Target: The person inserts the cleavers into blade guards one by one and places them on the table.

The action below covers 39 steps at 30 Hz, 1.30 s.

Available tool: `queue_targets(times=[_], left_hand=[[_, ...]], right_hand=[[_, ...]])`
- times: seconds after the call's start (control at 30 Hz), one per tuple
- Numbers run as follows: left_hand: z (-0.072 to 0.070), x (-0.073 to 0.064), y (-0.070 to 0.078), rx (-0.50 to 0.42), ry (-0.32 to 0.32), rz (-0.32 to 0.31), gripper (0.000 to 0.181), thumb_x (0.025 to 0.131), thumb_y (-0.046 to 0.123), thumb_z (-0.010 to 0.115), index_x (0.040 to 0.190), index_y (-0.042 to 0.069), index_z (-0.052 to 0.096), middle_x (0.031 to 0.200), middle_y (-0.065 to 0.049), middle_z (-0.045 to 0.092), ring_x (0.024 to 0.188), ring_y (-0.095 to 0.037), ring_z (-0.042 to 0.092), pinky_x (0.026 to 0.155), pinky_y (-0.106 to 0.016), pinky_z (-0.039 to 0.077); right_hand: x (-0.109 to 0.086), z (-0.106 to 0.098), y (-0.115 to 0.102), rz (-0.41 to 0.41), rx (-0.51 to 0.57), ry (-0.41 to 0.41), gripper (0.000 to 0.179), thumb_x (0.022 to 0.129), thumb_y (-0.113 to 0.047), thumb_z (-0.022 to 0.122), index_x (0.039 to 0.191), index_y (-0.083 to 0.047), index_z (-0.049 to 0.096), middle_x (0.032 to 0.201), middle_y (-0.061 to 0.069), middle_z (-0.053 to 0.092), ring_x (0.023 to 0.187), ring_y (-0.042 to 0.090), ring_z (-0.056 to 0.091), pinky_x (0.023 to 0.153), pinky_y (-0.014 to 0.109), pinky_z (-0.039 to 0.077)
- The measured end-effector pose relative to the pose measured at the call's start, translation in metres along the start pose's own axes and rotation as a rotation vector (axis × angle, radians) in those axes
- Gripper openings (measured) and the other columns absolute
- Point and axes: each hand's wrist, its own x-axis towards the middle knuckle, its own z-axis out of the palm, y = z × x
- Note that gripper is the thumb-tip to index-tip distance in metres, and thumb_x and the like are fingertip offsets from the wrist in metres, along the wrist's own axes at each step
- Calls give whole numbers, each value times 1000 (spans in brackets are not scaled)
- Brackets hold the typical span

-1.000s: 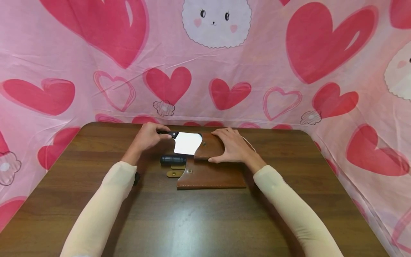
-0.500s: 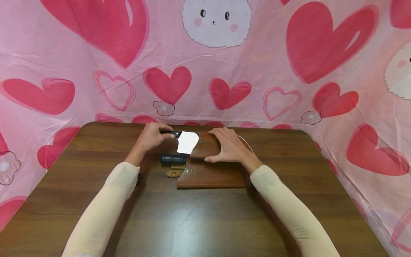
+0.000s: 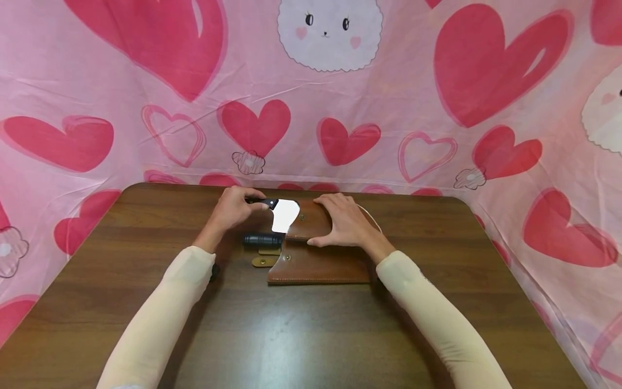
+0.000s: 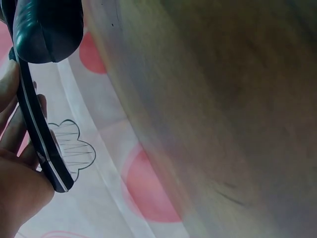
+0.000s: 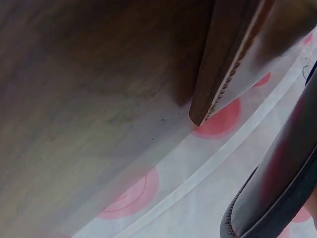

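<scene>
My left hand (image 3: 235, 206) pinches the black handle of a cleaver (image 3: 284, 216) between thumb and fingers. The left wrist view shows that handle (image 4: 38, 124) running along the fingers. The cleaver's bright blade is partly inside a brown leather sheath (image 3: 312, 220), which hides its far end. Thumb and fingers of my right hand (image 3: 346, 222) span and grip this sheath from the right. Close in front lies a second brown leather sheath (image 3: 320, 266) with a black ribbed handle (image 3: 262, 241) sticking out at its left.
Tan snap straps (image 3: 263, 262) stick out left of the second sheath. A thin white cord (image 3: 371, 216) curves behind my right hand. The wooden table (image 3: 272, 335) ends at a pink heart-patterned cloth (image 3: 311, 86).
My left hand has moved right with the cleaver, while my right hand has brought the sheath slightly left. Less of the blade shows now. The second sheath has stayed put.
</scene>
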Motion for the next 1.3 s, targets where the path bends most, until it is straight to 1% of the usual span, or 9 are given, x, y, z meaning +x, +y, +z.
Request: queue_targets(times=[0.23,0.4,0.53,0.73,1.03,1.3], left_hand=[[3,0,0,13,9,17,21,86,15,83,104,4,79,100,-13,74,86,-27,58,75,-40,47],[4,-1,3,18,16,19,22,86,17,84,103,5,79,101,-13,74,87,-27,59,78,-43,47],[4,-1,5,19,24,26,21,85,17,84,102,5,80,102,-12,75,87,-26,59,78,-43,47],[7,-1,6,28,20,16,21,86,19,84,103,6,80,100,-11,75,82,-25,56,72,-39,43],[10,-1,7,28,31,11,21,85,19,84,102,7,80,100,-10,75,86,-25,59,77,-42,46],[11,-2,10,34,30,17,20,85,18,84,101,6,80,98,-10,75,81,-24,56,72,-39,44]], right_hand=[[0,3,-3,7,-8,1,101,68,-77,72,141,-11,53,139,8,56,128,27,45,108,50,34],[1,4,-5,19,-9,-5,102,68,-78,71,142,-11,52,140,7,55,129,27,45,109,50,34],[2,4,-6,13,-10,-2,102,68,-78,72,142,-10,52,140,8,55,129,27,45,109,51,34],[2,5,-7,9,-7,0,103,67,-78,72,142,-10,53,139,8,56,129,28,46,107,52,35],[3,6,-8,22,-13,-7,103,68,-79,71,142,-10,53,139,7,55,129,27,45,106,50,36],[3,5,-9,32,-6,-17,103,68,-79,70,143,-11,52,140,8,55,129,27,45,107,51,35]])
